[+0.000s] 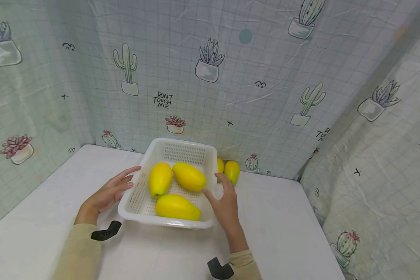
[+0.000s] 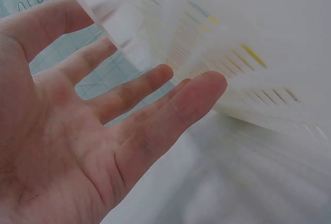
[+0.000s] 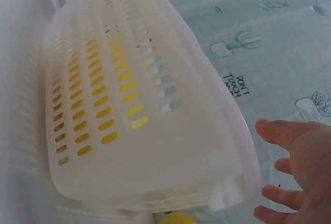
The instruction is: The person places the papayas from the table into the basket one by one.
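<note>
A white slotted plastic basket [image 1: 166, 222] holds three yellow fruits that look like mangoes: one at the left [image 1: 160, 179], one at the upper right [image 1: 189, 177] and one at the front [image 1: 177, 207]. At the basket's left side is my left hand [image 1: 108, 194], its fingers extended. In the left wrist view its fingertips [image 2: 164, 72] lie against or very near the slotted wall. My right hand [image 1: 226, 204] is by the right rim with thumb and fingers spread. The right wrist view shows a gap between that hand [image 3: 305, 172] and the basket rim [image 3: 227, 94].
Behind the basket's right side, two more yellow fruits [image 1: 232, 172] lie near the back edge, one partly hidden by the basket. A white-covered table [image 1: 276, 225] supports everything. Cactus-printed curtains [image 1: 231, 101] enclose the back and both sides.
</note>
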The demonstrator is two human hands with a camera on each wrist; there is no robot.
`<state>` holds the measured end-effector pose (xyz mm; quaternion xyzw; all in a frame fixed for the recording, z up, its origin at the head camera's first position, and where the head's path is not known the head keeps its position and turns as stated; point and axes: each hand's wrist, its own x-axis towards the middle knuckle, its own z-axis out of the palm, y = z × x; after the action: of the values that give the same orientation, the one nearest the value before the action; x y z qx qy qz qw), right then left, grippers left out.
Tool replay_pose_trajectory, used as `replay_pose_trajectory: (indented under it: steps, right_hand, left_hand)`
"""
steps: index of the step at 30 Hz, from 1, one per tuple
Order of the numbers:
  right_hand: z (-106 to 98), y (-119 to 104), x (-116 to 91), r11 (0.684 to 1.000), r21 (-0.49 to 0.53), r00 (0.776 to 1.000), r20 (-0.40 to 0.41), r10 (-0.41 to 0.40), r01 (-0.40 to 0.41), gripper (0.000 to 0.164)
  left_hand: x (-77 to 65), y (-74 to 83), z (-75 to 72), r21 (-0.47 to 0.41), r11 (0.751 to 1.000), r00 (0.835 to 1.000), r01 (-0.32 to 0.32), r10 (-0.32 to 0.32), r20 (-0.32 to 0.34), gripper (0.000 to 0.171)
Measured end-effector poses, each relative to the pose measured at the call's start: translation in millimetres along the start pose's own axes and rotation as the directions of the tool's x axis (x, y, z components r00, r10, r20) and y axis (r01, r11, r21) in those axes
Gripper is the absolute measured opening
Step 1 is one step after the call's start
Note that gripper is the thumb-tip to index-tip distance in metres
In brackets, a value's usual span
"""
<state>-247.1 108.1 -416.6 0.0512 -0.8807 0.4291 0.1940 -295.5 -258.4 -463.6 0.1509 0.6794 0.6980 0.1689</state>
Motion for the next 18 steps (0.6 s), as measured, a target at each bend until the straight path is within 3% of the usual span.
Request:
replay_pose_trajectory:
  steps: [18]
  right_hand:
    - [-9, 12, 5, 0.998, -0.027, 0.998, -0.036, 0.058, -0.059, 0.058]
  left_hand:
    - [-0.7, 0.5, 1.5, 0.006, 1.000, 1.000, 0.003, -0.003, -0.011, 0.055]
